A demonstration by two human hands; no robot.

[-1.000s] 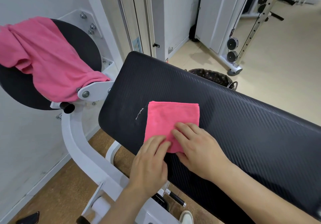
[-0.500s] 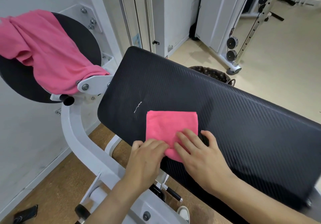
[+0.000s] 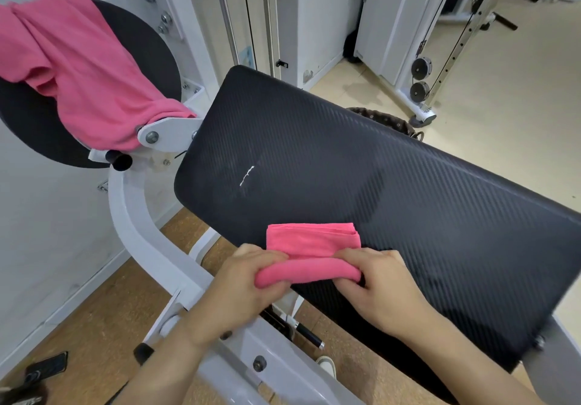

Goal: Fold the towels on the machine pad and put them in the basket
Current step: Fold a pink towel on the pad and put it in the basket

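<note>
Here, a pink towel (image 3: 311, 236) is lying at the near edge of the black machine pad (image 3: 361, 168), already reduced to a compact rectangle of several layers. The left hand (image 3: 248, 282) is curling its fingers round the left end of the towel's near fold, and the right hand (image 3: 386, 291) is pinching the right end. Both are clamped on the cloth and are raising its near edge into a soft roll, while the far part is resting flat on the pad.

This towel appears to be nearing the end of its folding: either one last fold is being made or it is being picked up. Its transfer to the basket (image 3: 382, 118) is not yet done. The basket is showing only a strip of dark patterned rim beyond the far edge of the pad, and its contents are hidden. A second towel (image 3: 78, 68) is hanging unfolded over a round black disc (image 3: 147, 55) off the pad's far left corner, so at least one full fold-and-place cycle is likely remaining.

The pad itself is standing between the hands and the basket, so the carry is probably going to pass over its far edge. The white frame (image 3: 141, 225) is curving below the left edge, a white scratch (image 3: 246, 175) is marking the pad's left half, and a phone (image 3: 47, 365) is lying on the floor.
</note>
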